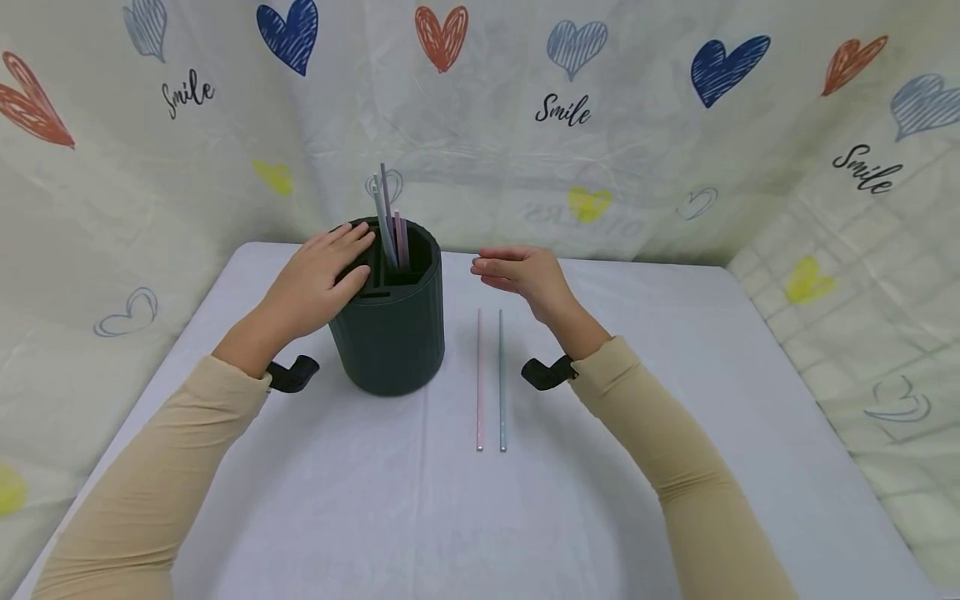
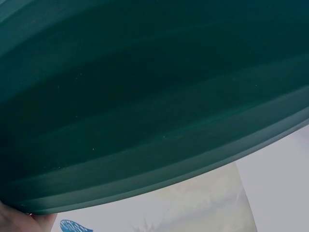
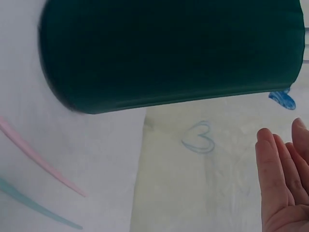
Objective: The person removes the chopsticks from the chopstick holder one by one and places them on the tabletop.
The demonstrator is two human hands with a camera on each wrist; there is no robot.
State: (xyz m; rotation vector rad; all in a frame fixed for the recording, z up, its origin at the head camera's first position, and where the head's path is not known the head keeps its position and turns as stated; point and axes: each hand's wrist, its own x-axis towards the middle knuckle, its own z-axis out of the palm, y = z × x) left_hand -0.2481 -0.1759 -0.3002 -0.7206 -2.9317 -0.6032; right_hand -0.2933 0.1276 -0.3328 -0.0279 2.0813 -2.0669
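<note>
The left hand [image 1: 318, 283] lies flat across the near left rim of the dark green holder [image 1: 390, 329], fingers straight and pressing on its top edge; it steadies the holder and grips nothing. The holder stands upright on the white table [image 1: 315, 500], left of centre. Several sticks [image 1: 390, 221] (grey, pale blue and pink) stand in one of its rear compartments, leaning slightly.

The right hand [image 1: 525, 275] hovers just right of the holder, palm turned down and left, fingers extended and relaxed, holding nothing. The right wrist view confirms bare, straight fingers [image 3: 270, 169] with a gap between them and the holder's ribbed wall.

Two loose sticks lie parallel on the table, right of the holder and below the right hand: a pink stick [image 1: 480, 383] and a pale blue stick [image 1: 502, 383], close together; whether they touch cannot be told from the head view.

Advice: hold the left palm firm so the holder does not tip, pinch one stick near an end, and lift it clear of its neighbour.
</note>
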